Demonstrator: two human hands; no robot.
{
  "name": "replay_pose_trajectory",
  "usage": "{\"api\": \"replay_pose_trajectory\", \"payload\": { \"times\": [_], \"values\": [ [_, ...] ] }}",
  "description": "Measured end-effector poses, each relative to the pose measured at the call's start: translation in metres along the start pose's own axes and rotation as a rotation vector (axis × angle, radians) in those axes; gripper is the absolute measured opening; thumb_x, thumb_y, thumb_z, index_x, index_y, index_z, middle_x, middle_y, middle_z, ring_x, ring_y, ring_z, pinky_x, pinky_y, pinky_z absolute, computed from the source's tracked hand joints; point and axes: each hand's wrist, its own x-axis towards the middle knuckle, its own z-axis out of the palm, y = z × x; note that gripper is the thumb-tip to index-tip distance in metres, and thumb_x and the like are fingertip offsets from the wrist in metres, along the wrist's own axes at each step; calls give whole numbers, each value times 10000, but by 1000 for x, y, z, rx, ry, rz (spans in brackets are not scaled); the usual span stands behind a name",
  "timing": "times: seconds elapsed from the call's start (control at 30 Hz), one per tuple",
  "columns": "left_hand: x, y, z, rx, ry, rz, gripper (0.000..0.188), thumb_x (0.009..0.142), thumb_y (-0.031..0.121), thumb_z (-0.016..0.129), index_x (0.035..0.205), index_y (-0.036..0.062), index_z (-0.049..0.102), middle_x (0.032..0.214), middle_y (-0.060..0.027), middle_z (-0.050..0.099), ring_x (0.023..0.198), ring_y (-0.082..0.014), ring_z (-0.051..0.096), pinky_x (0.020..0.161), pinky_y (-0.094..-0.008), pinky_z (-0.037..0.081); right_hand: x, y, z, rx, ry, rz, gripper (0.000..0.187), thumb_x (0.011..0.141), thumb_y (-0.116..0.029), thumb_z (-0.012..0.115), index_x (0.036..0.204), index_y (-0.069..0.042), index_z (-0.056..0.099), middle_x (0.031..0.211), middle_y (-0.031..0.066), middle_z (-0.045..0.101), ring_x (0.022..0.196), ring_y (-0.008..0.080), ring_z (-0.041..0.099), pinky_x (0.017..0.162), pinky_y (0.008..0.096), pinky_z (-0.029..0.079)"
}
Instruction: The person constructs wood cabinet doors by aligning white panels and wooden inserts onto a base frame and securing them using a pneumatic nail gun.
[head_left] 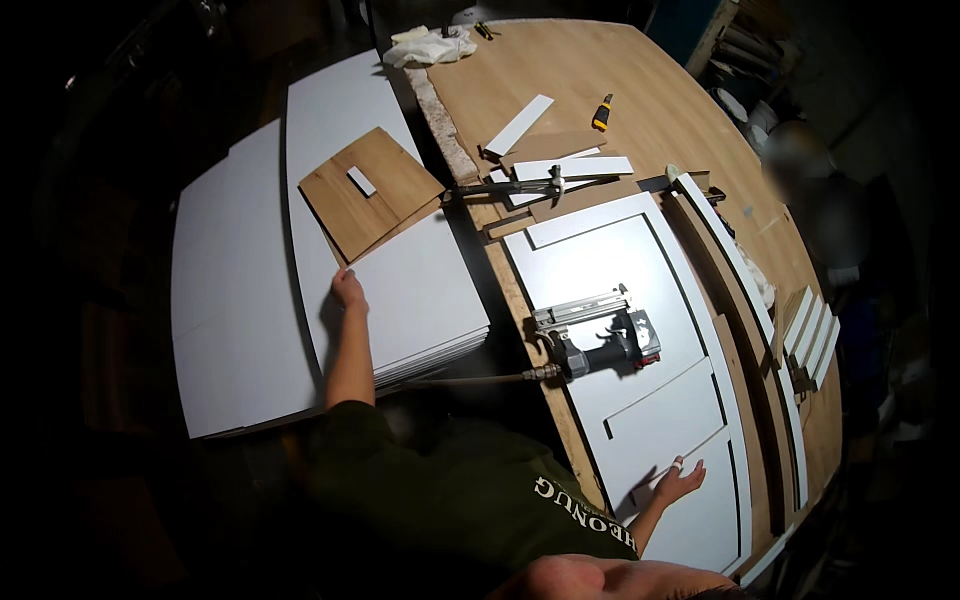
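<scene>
My left hand (348,288) is closed at the near corner of a square wood-grain panel (375,190), which lies on a stack of white boards (420,300). A small white block (361,181) rests on that panel. My right hand (680,483) hovers or rests over the near part of a white panel (670,415) on the workbench, its fingers apart; whether it touches the surface I cannot tell. A small white band or patch shows at one fingertip. Between my hands, a pneumatic nail gun (600,340) lies on the white panel, an air hose attached.
Another white board stack (230,290) stands at the far left. A hammer (510,187) and white strips (575,168) lie on the bench (560,60). A yellow-black utility knife (602,113) is farther back. Long white-edged boards (735,260) line the right side.
</scene>
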Motion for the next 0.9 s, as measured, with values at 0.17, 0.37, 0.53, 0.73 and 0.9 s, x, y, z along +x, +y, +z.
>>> {"api": "replay_pose_trajectory", "payload": {
  "times": [0.17, 0.37, 0.53, 0.73, 0.9],
  "values": [
    [23, 66, 10, 683, 101, 122, 305, 749, 111, 651, 978, -83, 598, 911, -146, 671, 795, -232, 632, 754, -322, 505, -28, -54, 15, -65, 3, -65, 536, 851, -231, 661, 1314, -26, 486, 1442, 220, 291, 1352, 339, 269, 1103, 440, 250],
    [55, 80, 36, 474, -135, -71, 394, 740, 154, 696, 1027, -80, 563, 1035, -209, 640, 854, -321, 639, 739, -387, 520, -58, -70, 32, -81, -17, -108, 522, 823, -187, 681, 1292, -37, 509, 1415, 228, 328, 1338, 340, 304, 1104, 438, 257],
    [151, 74, 13, -58, -685, -40, 332, 759, 111, 644, 1072, 65, 542, 992, -85, 559, 883, -238, 530, 764, -346, 456, -67, -62, 39, 27, 34, -96, 500, 784, -146, 711, 1247, -62, 541, 1387, 201, 371, 1320, 340, 327, 1097, 440, 272],
    [78, 162, -37, 129, -834, 762, 335, 876, 87, 579, 1184, -43, 567, 1235, -194, 506, 1135, -301, 533, 954, -409, 462, -89, -163, 12, 387, -116, -92, 477, 797, -141, 718, 1234, -61, 546, 1257, 116, 518, 1204, 268, 467, 1025, 372, 385],
    [-293, 187, 13, 13, -1281, 356, 237, 842, 125, 657, 1027, -15, 607, 1024, -143, 612, 927, -219, 582, 799, -343, 494, -118, -239, -13, 1306, -775, 118, 683, 945, -220, 579, 1482, -78, 182, 1370, 107, 441, 1223, 198, 454, 1017, 322, 386]
  ]
}}
